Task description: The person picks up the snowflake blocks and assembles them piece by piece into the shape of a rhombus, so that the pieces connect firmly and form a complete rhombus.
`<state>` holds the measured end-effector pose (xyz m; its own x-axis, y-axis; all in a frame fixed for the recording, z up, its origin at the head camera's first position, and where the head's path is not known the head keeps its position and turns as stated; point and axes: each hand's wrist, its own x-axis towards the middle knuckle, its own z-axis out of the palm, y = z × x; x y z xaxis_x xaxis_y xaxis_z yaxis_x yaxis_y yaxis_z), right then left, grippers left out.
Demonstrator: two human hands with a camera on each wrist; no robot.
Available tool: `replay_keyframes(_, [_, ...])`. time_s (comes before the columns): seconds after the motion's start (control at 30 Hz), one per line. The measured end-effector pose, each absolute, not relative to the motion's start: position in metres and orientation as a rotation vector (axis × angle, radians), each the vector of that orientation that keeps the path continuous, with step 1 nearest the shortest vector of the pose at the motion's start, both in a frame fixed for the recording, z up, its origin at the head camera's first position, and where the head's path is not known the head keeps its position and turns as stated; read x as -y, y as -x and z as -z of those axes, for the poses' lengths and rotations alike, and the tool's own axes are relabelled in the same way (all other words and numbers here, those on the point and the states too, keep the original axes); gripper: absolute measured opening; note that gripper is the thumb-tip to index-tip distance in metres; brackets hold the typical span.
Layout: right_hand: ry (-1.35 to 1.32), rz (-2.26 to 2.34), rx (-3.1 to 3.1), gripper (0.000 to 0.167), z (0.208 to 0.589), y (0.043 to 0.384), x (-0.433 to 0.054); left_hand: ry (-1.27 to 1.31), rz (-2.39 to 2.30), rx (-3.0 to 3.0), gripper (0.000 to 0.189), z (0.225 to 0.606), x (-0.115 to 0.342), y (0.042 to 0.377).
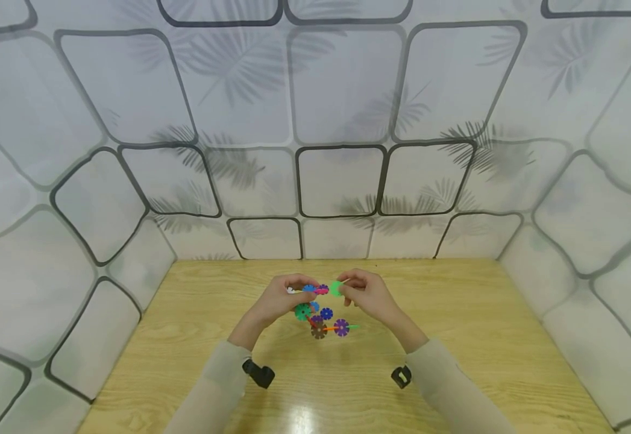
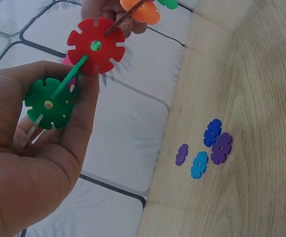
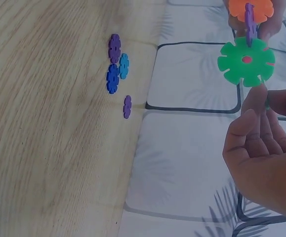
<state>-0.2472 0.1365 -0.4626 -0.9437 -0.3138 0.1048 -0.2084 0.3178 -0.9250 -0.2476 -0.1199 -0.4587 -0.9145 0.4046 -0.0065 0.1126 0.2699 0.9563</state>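
My left hand [image 1: 282, 296] grips a linked chain of notched plastic building discs above the table. In the left wrist view, a green disc [image 2: 49, 103] lies against its fingers, joined by an edge-on green one to a red disc [image 2: 96, 45]. Facing it, my right hand [image 1: 366, 292] pinches a disc, seen edge-on and mostly hidden, by the chain's bright green disc [image 3: 246, 60]. A purple disc [image 3: 250, 24] links that one to an orange disc [image 3: 251, 9]. Lower in the head view, a brown disc [image 1: 319, 330] and a purple disc [image 1: 341, 327] belong to the hanging chain.
Loose discs lie on the wooden table [image 1: 434, 361]: a dark blue one [image 2: 212, 132], a larger purple one [image 2: 222, 148], a light blue one [image 2: 199, 165] and a smaller purple one [image 2: 181, 154]. Patterned walls [image 1: 342, 181] enclose the table's back and sides.
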Motion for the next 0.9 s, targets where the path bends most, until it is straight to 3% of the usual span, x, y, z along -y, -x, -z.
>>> replay_keyframes(0.9, [0.471, 1.879, -2.379, 0.022, 0.467, 0.247, -0.125, -0.418, -1.815, -2.15, 0.026, 0.456, 0.115, 0.247])
